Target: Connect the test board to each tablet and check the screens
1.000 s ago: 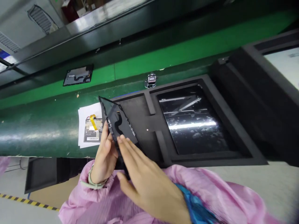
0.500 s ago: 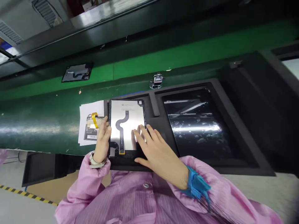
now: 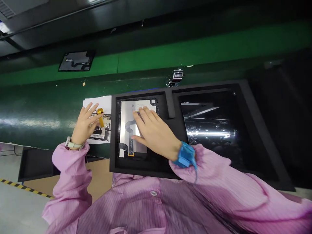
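Note:
A tablet screen panel [image 3: 126, 112] with a silvery back and a dark curved flex cable [image 3: 131, 141] lies in the left recess of a black foam tray [image 3: 141, 171]. Over the panel's middle and right part rests my right hand [image 3: 156, 133], fingers stretched out flat, a blue strap round its wrist. My left hand [image 3: 85, 125] is spread at the left, over a small circuit board with a battery [image 3: 105, 134] and an orange flex cable [image 3: 100, 118]. That board lies on white paper sheets [image 3: 94, 101]. Whether my left fingers touch it, I cannot tell.
In the tray's right recess lies a glossy black screen [image 3: 209, 130]. A chrome tally counter [image 3: 177, 76] stands behind the tray on the green mat [image 3: 48, 110]. Farther back, another tablet panel [image 3: 76, 61] lies on the green surface. A dark bin [image 3: 36, 165] is at lower left.
My left hand has left the panel's left edge and moved left over the circuit board, fingers spreading. The panel now sits inside the recess. My right hand stays flat over it, slightly higher.

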{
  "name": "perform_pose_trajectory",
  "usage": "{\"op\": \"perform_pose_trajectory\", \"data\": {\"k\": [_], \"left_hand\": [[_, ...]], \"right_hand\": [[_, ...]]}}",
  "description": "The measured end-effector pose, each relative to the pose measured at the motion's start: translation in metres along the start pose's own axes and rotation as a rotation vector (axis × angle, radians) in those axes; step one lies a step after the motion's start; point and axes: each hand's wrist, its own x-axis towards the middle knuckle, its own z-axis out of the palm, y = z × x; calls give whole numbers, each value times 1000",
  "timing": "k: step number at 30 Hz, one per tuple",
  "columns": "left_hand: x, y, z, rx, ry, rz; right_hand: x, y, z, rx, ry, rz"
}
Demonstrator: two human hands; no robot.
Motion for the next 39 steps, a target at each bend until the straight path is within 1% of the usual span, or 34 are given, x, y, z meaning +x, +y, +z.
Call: {"op": "perform_pose_trajectory", "data": {"k": [2, 5, 7, 10, 12, 14, 17, 19, 21, 23, 25, 27, 30, 32, 36, 39], "left_hand": [[15, -9, 6, -129, 55, -18], [39, -15, 16, -377, 134, -153], [52, -18, 22, -549, 154, -235], [65, -21, 31, -739, 215, -256], [68, -21, 37, -798, 241, -236], [66, -18, 41, -818, 247, -219], [61, -12, 43, -755, 318, -207], [58, -6, 43, -693, 338, -206], [56, 1, 42, -632, 283, -176], [56, 8, 40, -554, 206, -96], [57, 16, 38, -469, 125, 0], [58, 22, 36, -402, 50, 52], [58, 27, 35, -315, -52, 75], [56, 28, 35, -271, -118, 81], [53, 30, 37, -242, -183, 113], [51, 33, 38, -239, -219, 124]], "right_hand": [[10, 1, 12, 39, -20, 12], [10, 0, 27, 74, -14, 16], [7, -2, 31, 100, 13, 22], [5, -7, 34, 243, 49, 46], [7, -8, 36, 476, 88, 93], [10, -9, 40, 824, 140, 155], [15, -7, 44, 1328, 179, 220], [18, -5, 43, 1526, 137, 261], [21, -3, 41, 1601, 48, 301], [23, -2, 39, 1589, -12, 300], [24, -1, 39, 1523, -7, 250], [26, 0, 38, 1404, 5, 169], [30, 2, 35, 1202, -22, 33], [34, 3, 32, 1092, -47, -32], [42, 2, 32, 852, 8, -101], [45, 0, 35, 696, 42, -108]]}}
